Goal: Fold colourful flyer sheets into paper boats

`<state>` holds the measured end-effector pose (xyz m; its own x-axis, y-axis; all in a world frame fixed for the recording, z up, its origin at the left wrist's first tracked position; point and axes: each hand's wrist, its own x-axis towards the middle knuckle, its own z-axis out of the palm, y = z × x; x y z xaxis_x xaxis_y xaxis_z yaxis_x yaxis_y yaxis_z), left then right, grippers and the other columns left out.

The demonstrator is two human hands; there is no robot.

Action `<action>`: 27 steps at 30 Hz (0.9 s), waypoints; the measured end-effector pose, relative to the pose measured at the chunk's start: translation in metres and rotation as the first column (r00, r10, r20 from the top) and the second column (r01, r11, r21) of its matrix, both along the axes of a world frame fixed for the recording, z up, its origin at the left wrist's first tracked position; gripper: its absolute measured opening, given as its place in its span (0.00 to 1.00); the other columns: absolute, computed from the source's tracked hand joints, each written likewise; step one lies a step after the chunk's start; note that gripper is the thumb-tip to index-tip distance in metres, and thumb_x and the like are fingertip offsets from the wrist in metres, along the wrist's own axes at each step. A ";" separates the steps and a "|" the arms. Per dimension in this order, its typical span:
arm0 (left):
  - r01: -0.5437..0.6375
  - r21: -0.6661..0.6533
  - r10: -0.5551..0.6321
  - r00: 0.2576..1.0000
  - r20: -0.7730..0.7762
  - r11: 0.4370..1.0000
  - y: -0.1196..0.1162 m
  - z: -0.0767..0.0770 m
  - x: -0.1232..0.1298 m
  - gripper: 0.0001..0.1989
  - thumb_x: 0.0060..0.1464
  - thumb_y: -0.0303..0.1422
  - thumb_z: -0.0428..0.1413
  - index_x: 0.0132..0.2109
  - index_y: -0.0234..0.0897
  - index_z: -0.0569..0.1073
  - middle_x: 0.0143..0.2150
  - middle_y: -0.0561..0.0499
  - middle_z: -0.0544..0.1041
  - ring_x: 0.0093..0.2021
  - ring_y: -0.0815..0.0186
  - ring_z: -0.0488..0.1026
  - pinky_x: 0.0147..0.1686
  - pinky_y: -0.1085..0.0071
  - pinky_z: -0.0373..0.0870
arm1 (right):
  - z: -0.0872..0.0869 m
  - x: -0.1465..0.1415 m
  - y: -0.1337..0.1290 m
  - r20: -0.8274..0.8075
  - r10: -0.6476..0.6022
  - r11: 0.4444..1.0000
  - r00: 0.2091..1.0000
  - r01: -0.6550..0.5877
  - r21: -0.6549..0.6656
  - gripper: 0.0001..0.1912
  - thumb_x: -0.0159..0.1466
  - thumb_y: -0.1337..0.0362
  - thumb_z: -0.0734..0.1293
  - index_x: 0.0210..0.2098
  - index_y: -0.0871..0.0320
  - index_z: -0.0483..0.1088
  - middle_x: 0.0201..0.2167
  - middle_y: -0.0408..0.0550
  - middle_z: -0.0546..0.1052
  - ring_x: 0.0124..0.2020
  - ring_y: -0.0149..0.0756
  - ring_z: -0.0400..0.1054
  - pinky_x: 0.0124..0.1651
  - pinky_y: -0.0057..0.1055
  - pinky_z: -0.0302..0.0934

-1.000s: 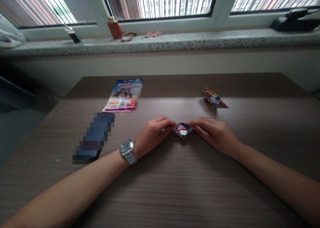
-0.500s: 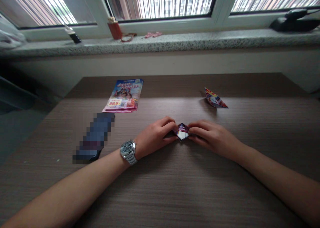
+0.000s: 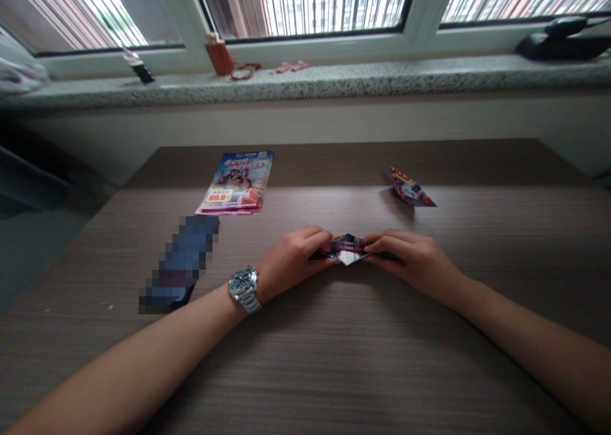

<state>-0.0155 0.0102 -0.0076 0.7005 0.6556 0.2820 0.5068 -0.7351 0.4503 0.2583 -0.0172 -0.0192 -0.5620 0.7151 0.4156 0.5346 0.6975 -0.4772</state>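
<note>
Between my two hands, low over the table, is a small piece of folded paper [image 3: 348, 249], glossy and printed in purple and white, with a peaked middle. My left hand [image 3: 298, 254], a silver watch [image 3: 245, 289] on its wrist, pinches the paper's left end. The right end is pinched in the fingers of my right hand [image 3: 410, 255]. My fingers cover both ends of the paper. Behind my right hand a folded paper boat [image 3: 411, 190], printed in red, yellow and blue, rests tilted on the table.
A stack of printed flyers [image 3: 238, 180] lies at the back left of the wooden table [image 3: 305, 359]. In front of it is a blurred-out dark flat object [image 3: 181, 263]. On the stone windowsill [image 3: 363, 82] stand a red container [image 3: 219, 55] and a black device [image 3: 563, 41].
My fingers have drawn slightly apart, and more of the folded paper shows between them, wider than before. The paper boat, flyers and dark object have stayed put.
</note>
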 end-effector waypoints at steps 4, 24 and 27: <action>-0.034 -0.013 0.034 0.999 0.033 0.999 0.001 -0.001 -0.001 0.10 0.62 0.38 0.60 0.39 0.36 0.70 0.39 0.50 0.77 0.36 0.67 0.74 0.37 0.73 0.68 | 0.004 -0.001 0.000 -0.076 -0.036 0.997 0.996 0.031 -0.070 0.02 0.66 0.66 0.70 0.40 0.56 0.73 0.44 0.50 0.82 0.41 0.38 0.78 0.43 0.33 0.71; -0.111 -0.097 0.125 0.980 0.155 0.989 -0.010 0.007 0.006 0.10 0.59 0.34 0.62 0.34 0.36 0.70 0.30 0.55 0.74 0.27 0.72 0.69 0.29 0.76 0.63 | 0.008 -0.014 -0.006 -0.272 -0.242 0.875 0.931 0.089 -0.475 0.14 0.62 0.56 0.73 0.44 0.55 0.72 0.38 0.47 0.82 0.33 0.35 0.78 0.37 0.30 0.75; -0.088 -0.079 0.099 0.986 0.135 0.993 -0.011 0.007 0.008 0.09 0.59 0.34 0.61 0.34 0.36 0.70 0.30 0.54 0.75 0.28 0.71 0.70 0.29 0.76 0.64 | 0.010 -0.017 -0.007 -0.243 -0.228 0.887 0.943 0.098 -0.450 0.18 0.61 0.55 0.74 0.46 0.54 0.72 0.42 0.48 0.82 0.40 0.39 0.78 0.42 0.33 0.75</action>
<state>-0.0078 -0.0009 -0.0003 0.5927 0.7386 0.3211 0.5008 -0.6502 0.5713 0.2409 -0.0246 -0.0094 -0.3271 0.9293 0.1716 0.4207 0.3058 -0.8541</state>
